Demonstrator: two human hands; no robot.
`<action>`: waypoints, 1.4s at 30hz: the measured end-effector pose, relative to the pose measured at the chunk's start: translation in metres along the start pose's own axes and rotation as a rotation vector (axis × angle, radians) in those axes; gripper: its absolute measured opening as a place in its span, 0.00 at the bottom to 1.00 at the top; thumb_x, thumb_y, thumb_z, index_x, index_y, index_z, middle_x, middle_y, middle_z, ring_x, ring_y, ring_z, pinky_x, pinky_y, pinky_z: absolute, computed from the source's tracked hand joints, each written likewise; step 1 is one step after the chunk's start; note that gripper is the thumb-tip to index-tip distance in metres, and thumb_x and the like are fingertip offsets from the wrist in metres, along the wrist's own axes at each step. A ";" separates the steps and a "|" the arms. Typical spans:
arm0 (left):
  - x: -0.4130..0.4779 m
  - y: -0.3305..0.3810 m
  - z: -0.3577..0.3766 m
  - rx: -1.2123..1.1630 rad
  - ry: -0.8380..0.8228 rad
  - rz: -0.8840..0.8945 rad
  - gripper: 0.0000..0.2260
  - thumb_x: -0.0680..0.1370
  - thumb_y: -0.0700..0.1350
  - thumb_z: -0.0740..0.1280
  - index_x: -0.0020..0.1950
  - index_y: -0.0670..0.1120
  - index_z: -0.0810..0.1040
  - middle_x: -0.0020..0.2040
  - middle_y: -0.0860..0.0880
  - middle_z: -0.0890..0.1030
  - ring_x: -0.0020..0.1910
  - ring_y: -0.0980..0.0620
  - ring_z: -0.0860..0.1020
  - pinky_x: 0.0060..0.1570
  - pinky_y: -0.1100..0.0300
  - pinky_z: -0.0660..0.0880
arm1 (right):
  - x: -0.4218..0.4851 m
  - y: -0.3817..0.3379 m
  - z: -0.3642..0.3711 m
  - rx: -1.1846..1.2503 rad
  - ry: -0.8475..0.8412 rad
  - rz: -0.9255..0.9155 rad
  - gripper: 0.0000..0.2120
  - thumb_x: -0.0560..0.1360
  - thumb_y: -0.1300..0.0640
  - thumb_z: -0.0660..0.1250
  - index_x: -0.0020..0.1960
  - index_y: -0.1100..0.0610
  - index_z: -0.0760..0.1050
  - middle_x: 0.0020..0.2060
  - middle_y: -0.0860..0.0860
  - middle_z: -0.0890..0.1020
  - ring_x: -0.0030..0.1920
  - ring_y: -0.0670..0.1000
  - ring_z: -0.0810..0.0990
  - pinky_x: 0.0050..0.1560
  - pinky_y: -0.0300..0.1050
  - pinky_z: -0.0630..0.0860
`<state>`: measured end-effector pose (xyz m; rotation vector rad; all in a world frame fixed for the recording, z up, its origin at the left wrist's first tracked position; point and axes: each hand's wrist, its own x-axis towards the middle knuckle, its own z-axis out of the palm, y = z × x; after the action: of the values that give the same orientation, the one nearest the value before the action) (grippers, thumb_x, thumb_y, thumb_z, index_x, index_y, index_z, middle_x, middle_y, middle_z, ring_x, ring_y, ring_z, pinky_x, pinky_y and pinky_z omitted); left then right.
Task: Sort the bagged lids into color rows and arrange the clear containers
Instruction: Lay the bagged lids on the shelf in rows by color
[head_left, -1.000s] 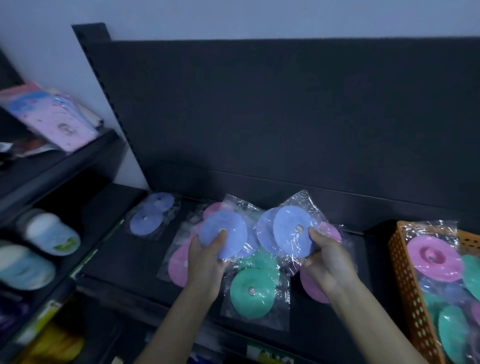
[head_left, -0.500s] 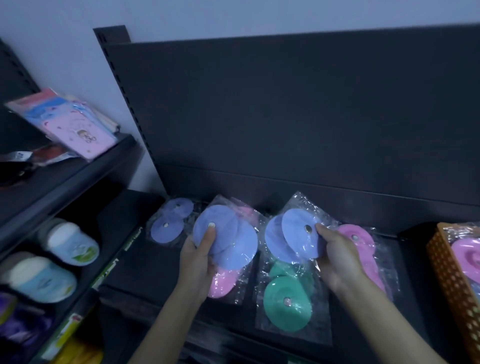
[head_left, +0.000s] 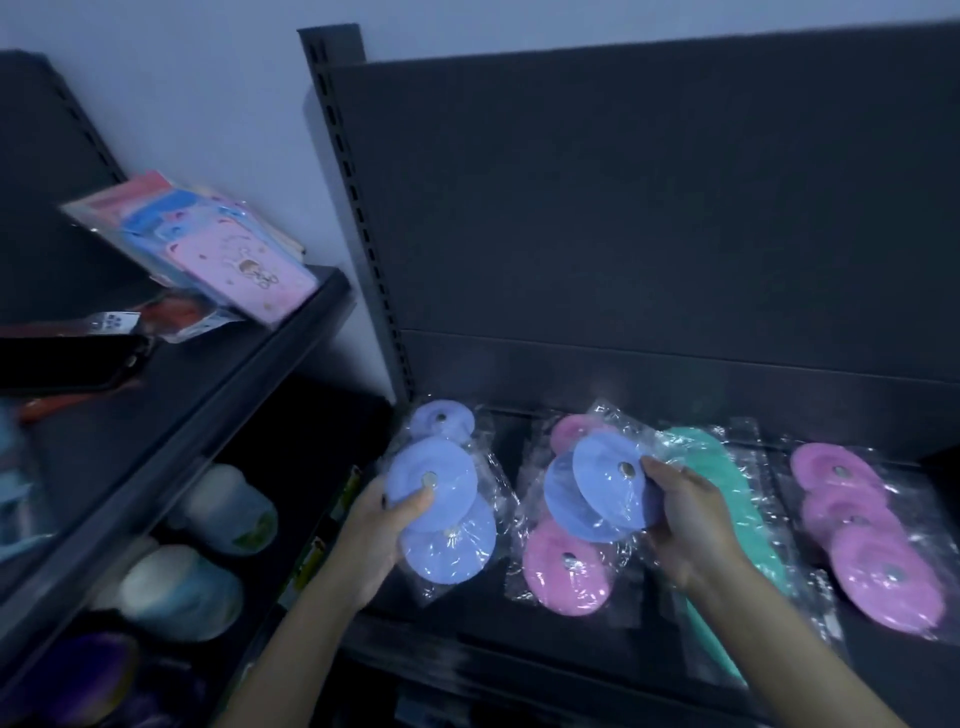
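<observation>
My left hand (head_left: 375, 535) grips a clear bag of blue lids (head_left: 441, 499) at the left end of the dark shelf (head_left: 519, 644), over another blue lid bag (head_left: 445, 418) at the back. My right hand (head_left: 685, 525) holds a second bag of blue lids (head_left: 597, 488) above a bag of pink lids (head_left: 566, 571). A green lid bag (head_left: 727, 493) lies to the right of it, partly hidden by my right wrist. Further right lies a bag of purple-pink lids (head_left: 872, 545). No clear containers can be made out.
A side shelf unit on the left carries flat pink and blue packets (head_left: 208, 249) and a black object (head_left: 67, 358) on top, with rounded pale items (head_left: 182, 592) below. A dark back panel (head_left: 649, 208) rises behind the lids.
My view has swung left, so the orange basket has left the frame. My left hand has carried its blue bag left, over the blue bag at the back. My right hand still holds its blue bag.
</observation>
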<state>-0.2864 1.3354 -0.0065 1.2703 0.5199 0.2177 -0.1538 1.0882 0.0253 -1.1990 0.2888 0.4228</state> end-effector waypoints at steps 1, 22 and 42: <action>0.002 0.001 -0.009 0.040 -0.021 -0.007 0.20 0.70 0.43 0.70 0.61 0.39 0.76 0.55 0.38 0.82 0.54 0.40 0.80 0.50 0.48 0.78 | -0.002 0.005 0.005 0.003 0.010 0.009 0.02 0.77 0.62 0.63 0.48 0.61 0.74 0.31 0.52 0.82 0.28 0.50 0.80 0.29 0.40 0.74; 0.051 -0.005 -0.055 0.946 0.161 -0.036 0.24 0.78 0.61 0.56 0.41 0.40 0.71 0.36 0.48 0.74 0.34 0.52 0.72 0.31 0.60 0.65 | -0.011 0.046 0.038 -0.055 0.172 -0.028 0.03 0.77 0.64 0.64 0.50 0.63 0.73 0.38 0.58 0.80 0.34 0.54 0.80 0.32 0.44 0.79; 0.003 0.002 -0.112 0.154 -0.079 -0.363 0.16 0.61 0.35 0.70 0.47 0.39 0.76 0.37 0.45 0.79 0.36 0.50 0.80 0.32 0.59 0.78 | 0.010 0.114 0.128 -0.492 0.278 -0.240 0.04 0.76 0.59 0.65 0.47 0.59 0.71 0.36 0.54 0.75 0.41 0.53 0.73 0.47 0.51 0.73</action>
<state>-0.3384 1.4325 -0.0277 1.3030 0.6983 -0.1796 -0.1978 1.2439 -0.0304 -1.7590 0.2825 0.1148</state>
